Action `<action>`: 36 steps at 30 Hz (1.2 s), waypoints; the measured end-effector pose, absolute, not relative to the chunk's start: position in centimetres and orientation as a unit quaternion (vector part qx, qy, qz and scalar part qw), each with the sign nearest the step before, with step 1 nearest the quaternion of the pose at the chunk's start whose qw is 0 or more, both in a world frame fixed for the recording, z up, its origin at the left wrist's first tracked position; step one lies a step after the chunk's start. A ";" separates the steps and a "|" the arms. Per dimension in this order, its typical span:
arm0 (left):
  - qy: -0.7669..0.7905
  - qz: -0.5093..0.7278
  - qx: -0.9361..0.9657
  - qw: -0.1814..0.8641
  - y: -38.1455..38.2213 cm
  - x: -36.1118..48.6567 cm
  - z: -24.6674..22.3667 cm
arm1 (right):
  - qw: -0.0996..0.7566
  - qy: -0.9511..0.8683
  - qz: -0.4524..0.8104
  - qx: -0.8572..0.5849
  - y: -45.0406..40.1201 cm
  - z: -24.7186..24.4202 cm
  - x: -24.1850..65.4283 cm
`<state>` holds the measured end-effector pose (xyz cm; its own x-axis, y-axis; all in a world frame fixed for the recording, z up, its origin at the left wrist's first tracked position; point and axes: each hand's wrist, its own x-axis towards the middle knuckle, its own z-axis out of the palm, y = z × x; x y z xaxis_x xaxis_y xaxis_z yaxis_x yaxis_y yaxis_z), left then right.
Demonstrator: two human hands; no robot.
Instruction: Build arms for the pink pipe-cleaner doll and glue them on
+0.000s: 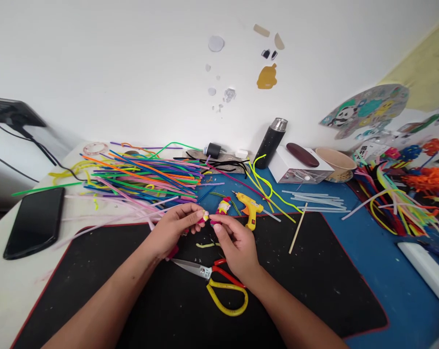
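Note:
My left hand [177,226] is closed, pinching a small yellow-and-white fuzzy piece [205,216] with magenta beside it between thumb and fingers. Close by on the right, my right hand [237,245] is closed on a small magenta piece [214,223]; whether the two pieces are joined, I cannot tell. Just beyond my right fingers lies a small red, yellow and white figure [224,206]. Scissors [204,272] with red and yellow handles rest on the black mat [295,291] below my hands. A short pale-yellow strip [205,245] lies between them.
Behind my right hand is a yellow glue gun [251,208]. Many coloured pipe cleaners [150,177] are heaped at the back left, near a phone [35,220]. To the right are a wooden stick [298,229], glue sticks [319,199], a black thermos [270,143] and a white box [299,167].

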<state>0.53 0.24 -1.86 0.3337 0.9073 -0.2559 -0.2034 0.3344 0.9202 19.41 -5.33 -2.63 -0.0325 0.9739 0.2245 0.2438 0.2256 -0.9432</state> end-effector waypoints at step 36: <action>0.399 0.400 0.418 0.712 0.3 0.5 -2.1 | 0.483 -0.613 0.405 -0.477 -5.5 -2.5 19.3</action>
<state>0.48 0.30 -2.05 0.3625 0.9022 -0.2339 -0.2353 0.3314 0.9137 19.25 -5.53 -2.54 -0.0794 0.9756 0.2048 0.1934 0.2166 -0.9569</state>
